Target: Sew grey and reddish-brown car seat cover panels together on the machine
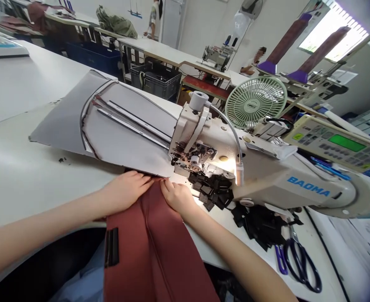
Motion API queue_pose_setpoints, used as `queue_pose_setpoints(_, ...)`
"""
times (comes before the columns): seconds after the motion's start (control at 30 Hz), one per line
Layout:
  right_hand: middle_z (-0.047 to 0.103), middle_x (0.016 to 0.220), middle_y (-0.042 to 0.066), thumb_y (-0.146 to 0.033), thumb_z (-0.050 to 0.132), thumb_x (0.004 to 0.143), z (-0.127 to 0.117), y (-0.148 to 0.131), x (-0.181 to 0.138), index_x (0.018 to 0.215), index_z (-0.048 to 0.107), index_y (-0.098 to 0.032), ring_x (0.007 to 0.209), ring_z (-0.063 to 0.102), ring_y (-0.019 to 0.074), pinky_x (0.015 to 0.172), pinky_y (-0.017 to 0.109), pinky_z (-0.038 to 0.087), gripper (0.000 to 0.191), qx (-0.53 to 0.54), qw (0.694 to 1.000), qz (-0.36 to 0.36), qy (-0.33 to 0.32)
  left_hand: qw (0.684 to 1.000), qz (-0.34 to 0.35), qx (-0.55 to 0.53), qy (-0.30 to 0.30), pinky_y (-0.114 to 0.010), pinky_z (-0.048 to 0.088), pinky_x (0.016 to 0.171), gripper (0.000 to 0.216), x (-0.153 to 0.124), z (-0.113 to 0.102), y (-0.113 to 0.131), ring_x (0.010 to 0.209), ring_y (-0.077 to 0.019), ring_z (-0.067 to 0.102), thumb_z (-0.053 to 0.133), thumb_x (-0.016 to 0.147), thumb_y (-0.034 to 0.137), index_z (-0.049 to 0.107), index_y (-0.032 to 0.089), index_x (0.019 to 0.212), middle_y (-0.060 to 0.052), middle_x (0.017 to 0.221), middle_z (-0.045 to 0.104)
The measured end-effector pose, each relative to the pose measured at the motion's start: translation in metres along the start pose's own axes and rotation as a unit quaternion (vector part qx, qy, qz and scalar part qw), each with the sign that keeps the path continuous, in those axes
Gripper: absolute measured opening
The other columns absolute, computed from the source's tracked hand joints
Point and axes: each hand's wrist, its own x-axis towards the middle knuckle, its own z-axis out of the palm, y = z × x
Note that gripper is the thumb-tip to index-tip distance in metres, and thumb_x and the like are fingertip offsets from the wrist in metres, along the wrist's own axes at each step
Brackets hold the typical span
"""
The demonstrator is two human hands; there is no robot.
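A maroon fabric panel (178, 239) hangs over the table's front edge toward me, with a raised seam down its middle and a black ribbed patch (111, 247) on its left part. My left hand (125, 191) grips its upper end, fingers at the lower edge of a grey template board (62, 113). Close beside it, my right hand (177, 195) pinches the same end, the fingertips partly hidden in the cloth. Just beyond my right hand is the lit head of a sewing machine (191, 138); the board reaches under it.
Small black fabric pieces (213, 188) lie by the machine head, with another black heap (260, 224) to the right. Dark-handled scissors (301, 260) and a purple tool (280, 260) lie nearby. A green fan (255, 102) and control panel (338, 142) stand behind. Two people are farther back.
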Motion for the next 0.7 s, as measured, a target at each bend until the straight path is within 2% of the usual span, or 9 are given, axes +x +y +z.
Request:
queue_pose_setpoints(0.07, 0.070, 0.109, 0.014, -0.007, 0.036, 0.099, -0.001, -0.004, -0.005, 0.125, 0.061, -0.010, 0.064, 0.061, 0.0154, 0.046, 0.030, 0.043, 0.037, -0.008, 1.000, 0.010, -0.007, 0.998, 0.037, 0.029, 0.036, -0.036, 0.043, 0.099, 0.038, 0.012, -0.007, 0.012, 0.117, -0.0247, 0.059, 0.047, 0.092, 0.010, 0.068, 0.023, 0.121, -0.011, 0.122, 0.068)
queue_pose_setpoints(0.13, 0.070, 0.116, 0.015, -0.008, 0.037, 0.099, -0.002, -0.004, -0.008, 0.128, 0.061, -0.011, 0.064, 0.064, 0.0143, 0.045, 0.029, 0.045, 0.037, -0.008, 1.000, 0.015, -0.017, 0.997, 0.031, 0.051, 0.055, -0.037, 0.044, 0.094, 0.033, 0.033, -0.013, 0.016, 0.112, -0.0253, 0.059, 0.046, 0.095, 0.011, 0.068, 0.023, 0.117, -0.011, 0.117, 0.068)
queue_pose_setpoints(0.2, 0.069, 0.121, 0.015, -0.008, 0.038, 0.099, -0.005, -0.003, -0.010, 0.129, 0.061, -0.011, 0.066, 0.066, 0.0137, 0.046, 0.029, 0.047, 0.038, 0.000, 0.999, 0.018, -0.026, 0.998, -0.010, 0.045, 0.040, -0.037, 0.045, 0.088, 0.031, 0.058, -0.017, 0.008, 0.105, -0.0260, 0.060, 0.047, 0.095, 0.014, 0.070, 0.022, 0.115, -0.010, 0.111, 0.069)
queue_pose_setpoints(0.3, 0.068, 0.127, 0.014, -0.007, 0.037, 0.098, -0.009, 0.002, -0.013, 0.134, 0.058, -0.012, 0.064, 0.066, 0.0133, 0.045, 0.029, 0.047, 0.043, 0.012, 0.999, 0.016, -0.040, 0.997, -0.050, -0.063, 0.003, -0.033, 0.047, 0.087, 0.032, 0.082, -0.017, -0.015, 0.101, -0.0227, 0.061, 0.046, 0.098, 0.021, 0.071, 0.025, 0.118, -0.006, 0.107, 0.069)
queue_pose_setpoints(0.4, 0.066, 0.131, 0.013, -0.007, 0.034, 0.098, -0.013, 0.007, -0.016, 0.137, 0.058, -0.016, 0.062, 0.065, 0.0131, 0.044, 0.029, 0.046, 0.047, 0.018, 0.998, 0.017, -0.059, 0.989, -0.059, -0.132, 0.023, -0.032, 0.047, 0.089, 0.034, 0.083, -0.011, -0.029, 0.100, -0.0201, 0.061, 0.043, 0.101, 0.028, 0.070, 0.027, 0.121, -0.004, 0.109, 0.069)
queue_pose_setpoints(0.57, 0.062, 0.137, 0.015, -0.010, 0.033, 0.099, -0.012, 0.015, -0.015, 0.137, 0.059, -0.016, 0.063, 0.066, 0.0138, 0.045, 0.029, 0.046, 0.046, 0.030, 0.996, 0.027, -0.082, 0.999, 0.022, -0.026, 0.020, -0.035, 0.045, 0.083, 0.035, 0.081, -0.005, -0.028, 0.087, -0.0218, 0.056, 0.044, 0.098, 0.017, 0.075, 0.028, 0.110, -0.006, 0.093, 0.066)
queue_pose_setpoints(0.7, 0.056, 0.145, 0.017, -0.014, 0.028, 0.102, -0.009, 0.022, -0.010, 0.143, 0.054, -0.018, 0.067, 0.067, 0.0140, 0.048, 0.028, 0.046, 0.049, 0.027, 0.993, 0.049, -0.101, 0.998, 0.040, 0.041, 0.001, -0.035, 0.044, 0.080, 0.032, 0.093, -0.005, -0.026, 0.088, -0.0230, 0.054, 0.049, 0.097, 0.016, 0.072, 0.028, 0.115, -0.006, 0.093, 0.063)
